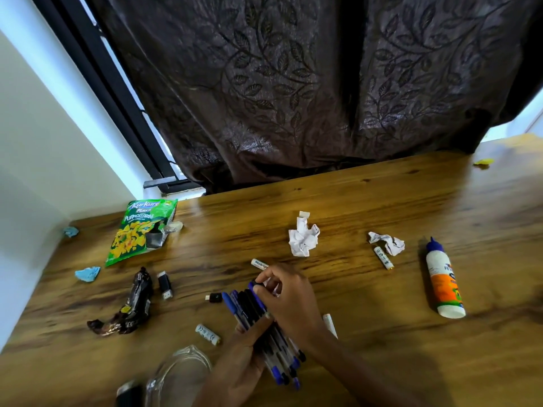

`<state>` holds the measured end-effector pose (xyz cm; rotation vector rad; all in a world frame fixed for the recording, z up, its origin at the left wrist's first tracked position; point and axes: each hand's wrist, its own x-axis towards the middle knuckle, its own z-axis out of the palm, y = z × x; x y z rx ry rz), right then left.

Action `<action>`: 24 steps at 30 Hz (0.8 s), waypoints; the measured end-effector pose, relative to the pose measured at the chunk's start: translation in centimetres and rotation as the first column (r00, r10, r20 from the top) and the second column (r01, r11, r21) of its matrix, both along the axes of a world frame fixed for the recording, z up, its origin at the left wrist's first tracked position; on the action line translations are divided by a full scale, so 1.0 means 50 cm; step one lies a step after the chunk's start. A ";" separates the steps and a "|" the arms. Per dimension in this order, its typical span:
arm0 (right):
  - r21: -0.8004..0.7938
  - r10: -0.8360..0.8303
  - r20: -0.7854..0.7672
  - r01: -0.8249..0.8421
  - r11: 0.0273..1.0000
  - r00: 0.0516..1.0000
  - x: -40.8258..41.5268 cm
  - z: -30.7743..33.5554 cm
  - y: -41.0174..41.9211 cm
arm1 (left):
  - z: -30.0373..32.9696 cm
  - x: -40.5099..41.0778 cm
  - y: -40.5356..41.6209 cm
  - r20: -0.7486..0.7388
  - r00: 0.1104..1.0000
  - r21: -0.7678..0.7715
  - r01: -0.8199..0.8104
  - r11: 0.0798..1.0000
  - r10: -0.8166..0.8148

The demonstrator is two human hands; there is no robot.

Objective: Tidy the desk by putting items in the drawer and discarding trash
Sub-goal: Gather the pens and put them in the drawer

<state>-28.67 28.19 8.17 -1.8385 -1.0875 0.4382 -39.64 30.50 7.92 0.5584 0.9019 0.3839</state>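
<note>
Pens point(258, 324) bundled in both hands, tips toward the person.

Batteries: four, one point(259, 264), another point(383, 257), a third point(208, 334), a fourth point(330, 325). White paper balls: two point(303, 238) point(386, 242). Blue scraps: two point(87, 273) point(70, 231). One glue bottle point(444, 282). Pens point(258, 324) bunched, maybe eight, overlap hides some.

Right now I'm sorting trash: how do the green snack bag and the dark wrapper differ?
The green snack bag lies mostly flat, torn open at one corner; the dark wrapper is twisted and crumpled. The bag sits farther back, the wrapper nearer. Both lie on the desk untouched.
</note>
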 end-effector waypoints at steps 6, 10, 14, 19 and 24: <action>-0.111 0.037 0.031 -0.034 0.993 0.999 0.017 -0.015 -0.041 | 0.012 -0.042 0.007 0.021 0.993 -0.010 -0.115 0.993 0.115; -0.428 0.200 0.101 -0.138 0.893 0.975 -0.003 -0.039 -0.086 | 0.012 -0.086 0.010 0.014 0.979 0.007 -0.202 0.979 0.202; -0.558 0.247 0.246 -0.072 0.827 0.937 -0.053 -0.053 -0.102 | 0.013 -0.123 -0.002 0.004 0.973 0.009 -0.229 0.973 0.229; -0.501 0.143 0.224 -0.012 0.865 0.964 -0.071 -0.052 -0.106 | 0.025 -0.152 -0.026 0.017 0.974 -0.010 -0.224 0.974 0.224; -0.397 0.005 -0.127 -0.056 0.916 0.992 -0.058 -0.014 -0.139 | 0.040 -0.176 -0.051 0.044 0.976 -0.031 -0.213 0.977 0.214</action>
